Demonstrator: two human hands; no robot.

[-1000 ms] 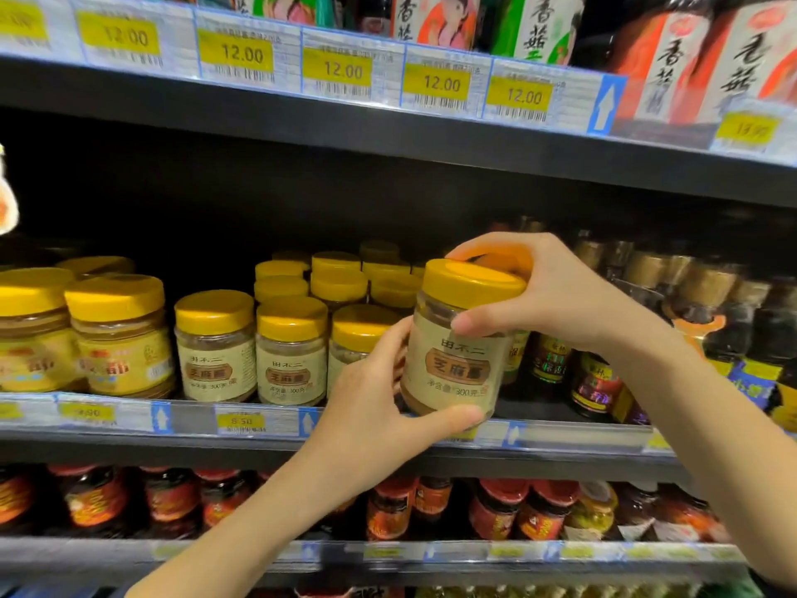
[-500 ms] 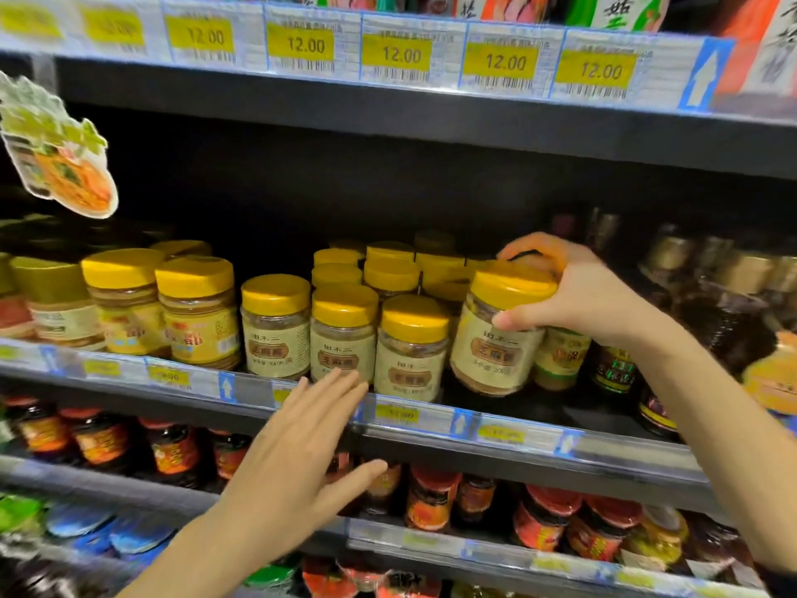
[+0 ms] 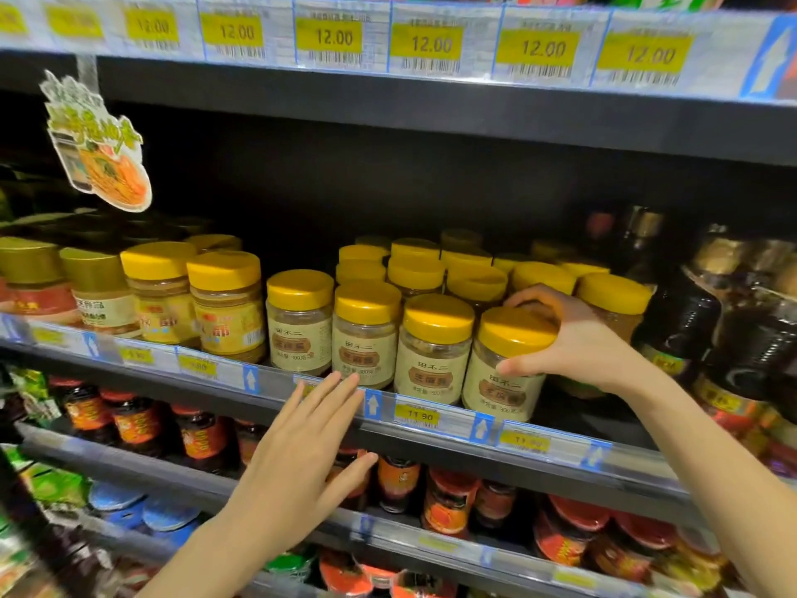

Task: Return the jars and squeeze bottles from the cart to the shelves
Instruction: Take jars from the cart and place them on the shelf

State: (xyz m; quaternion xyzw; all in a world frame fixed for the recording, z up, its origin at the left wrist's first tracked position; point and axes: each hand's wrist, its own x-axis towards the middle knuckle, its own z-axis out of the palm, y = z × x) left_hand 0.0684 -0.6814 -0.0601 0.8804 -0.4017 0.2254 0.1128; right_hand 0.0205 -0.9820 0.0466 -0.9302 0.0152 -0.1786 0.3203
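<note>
A yellow-lidded jar with a cream label (image 3: 506, 364) stands at the front of the middle shelf (image 3: 431, 429), rightmost in a row of matching jars (image 3: 366, 334). My right hand (image 3: 569, 338) grips it round the lid, thumb on the front and fingers over the top. My left hand (image 3: 302, 459) hovers in front of the shelf edge with its fingers straight and spread, holding nothing. No cart is in view.
More yellow-lidded jars (image 3: 224, 302) fill the shelf to the left, dark sauce bottles (image 3: 733, 330) to the right. Red-lidded jars (image 3: 202, 438) line the shelf below. Price tags (image 3: 431, 43) run along the upper shelf, and a cardboard sign (image 3: 103, 153) hangs at upper left.
My left hand let go of the jar and dropped back in front of the shelf edge. My right hand set the jar down at the end of the front row.
</note>
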